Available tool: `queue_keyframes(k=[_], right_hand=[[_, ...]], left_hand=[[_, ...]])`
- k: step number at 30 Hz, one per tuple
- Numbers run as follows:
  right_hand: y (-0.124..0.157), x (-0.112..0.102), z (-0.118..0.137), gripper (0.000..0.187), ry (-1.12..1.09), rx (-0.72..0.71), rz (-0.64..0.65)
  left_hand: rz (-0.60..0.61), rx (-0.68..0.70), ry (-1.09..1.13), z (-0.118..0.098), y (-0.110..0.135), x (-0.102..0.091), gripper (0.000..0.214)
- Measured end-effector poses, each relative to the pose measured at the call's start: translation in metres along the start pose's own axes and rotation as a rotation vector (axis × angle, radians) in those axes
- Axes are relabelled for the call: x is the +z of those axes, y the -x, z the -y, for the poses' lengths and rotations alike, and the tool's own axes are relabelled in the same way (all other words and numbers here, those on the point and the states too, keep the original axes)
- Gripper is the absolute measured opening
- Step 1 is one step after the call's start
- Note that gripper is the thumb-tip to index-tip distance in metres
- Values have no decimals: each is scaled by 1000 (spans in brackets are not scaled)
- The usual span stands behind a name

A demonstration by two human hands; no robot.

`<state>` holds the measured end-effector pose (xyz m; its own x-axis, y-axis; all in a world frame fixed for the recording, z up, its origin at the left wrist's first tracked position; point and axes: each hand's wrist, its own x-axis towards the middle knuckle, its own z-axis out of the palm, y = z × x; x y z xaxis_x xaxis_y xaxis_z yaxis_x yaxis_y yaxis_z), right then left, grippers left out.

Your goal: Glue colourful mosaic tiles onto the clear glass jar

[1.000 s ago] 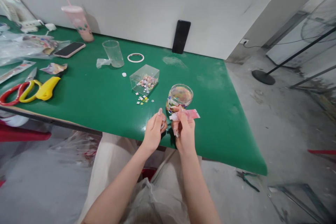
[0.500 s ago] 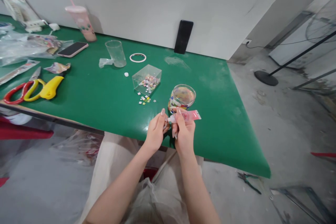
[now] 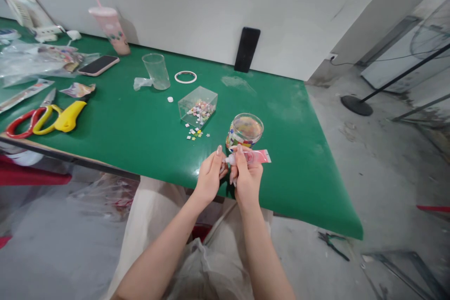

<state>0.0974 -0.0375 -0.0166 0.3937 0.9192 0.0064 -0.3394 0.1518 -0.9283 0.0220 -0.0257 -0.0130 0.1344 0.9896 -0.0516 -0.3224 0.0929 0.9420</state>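
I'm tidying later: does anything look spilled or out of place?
Yes: small pieces lie scattered on the green table beyond the left hand, outside the clear box holding similar ones. Pliers lie on the floor, an odd spot for a tool.

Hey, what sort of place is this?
Probably a small workshop or craft room: the right hand holds a pink tube by a clear box of tiny colourful pieces, scissors lie on the green table, and pliers lie on the floor.
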Motion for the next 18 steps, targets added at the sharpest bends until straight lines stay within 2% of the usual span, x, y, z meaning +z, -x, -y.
queue_keyframes(k=[5, 12, 18], right_hand=[[1, 1, 1, 29, -24, 10, 7], [1, 0, 3, 31, -175, 53, 26], [1, -2, 3, 33, -144, 71, -18]], left_hand=[[-10, -6, -15, -2, 0, 0, 53], [-11, -26, -38, 3, 1, -3, 50], [-16, 1, -59, 3, 1, -3, 50]])
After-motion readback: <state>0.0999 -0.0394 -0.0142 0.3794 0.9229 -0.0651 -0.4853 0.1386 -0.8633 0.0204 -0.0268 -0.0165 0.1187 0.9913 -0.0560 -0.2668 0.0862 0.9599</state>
